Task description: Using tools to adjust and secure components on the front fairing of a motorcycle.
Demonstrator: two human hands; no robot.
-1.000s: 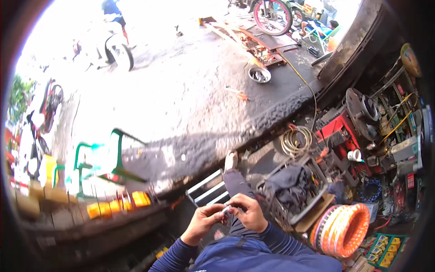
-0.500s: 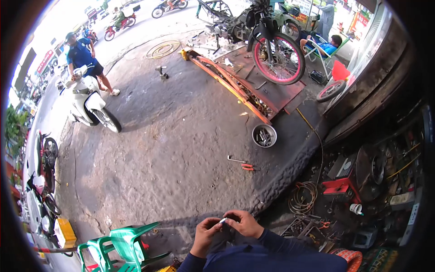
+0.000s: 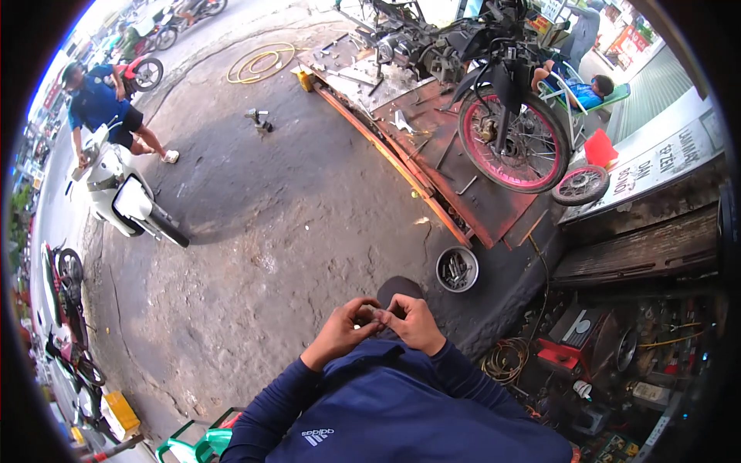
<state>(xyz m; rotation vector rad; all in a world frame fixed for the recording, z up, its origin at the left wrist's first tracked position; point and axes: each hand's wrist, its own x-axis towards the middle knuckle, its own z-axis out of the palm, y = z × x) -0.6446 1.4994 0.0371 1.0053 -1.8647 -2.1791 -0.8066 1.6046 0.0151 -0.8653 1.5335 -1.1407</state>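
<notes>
My left hand (image 3: pixel 342 333) and my right hand (image 3: pixel 414 322) meet in front of my dark blue shirt. The fingers of both are curled, with thumbs and fingertips pinched together. Whatever they hold between them is small and mostly hidden by the fingers; I cannot make out what it is. Just beyond the hands a dark rounded shape (image 3: pixel 400 288) shows against the ground. A metal bowl (image 3: pixel 457 269) of metal parts stands on the ground beyond my right hand.
A motorbike with a pink-rimmed front wheel (image 3: pixel 513 139) stands on a rusty red platform (image 3: pixel 494 204). At left a person (image 3: pixel 100 100) holds a white scooter (image 3: pixel 127 197). A red toolbox (image 3: pixel 562 353) and a coiled hose (image 3: pixel 505 361) lie right; a green chair (image 3: pixel 208 445) stands lower left.
My view has shifted, and my hands have moved away from the lower edge, still together. The whitish bit seen between the fingers is now mostly covered. Pliers and a wrench are out of sight.
</notes>
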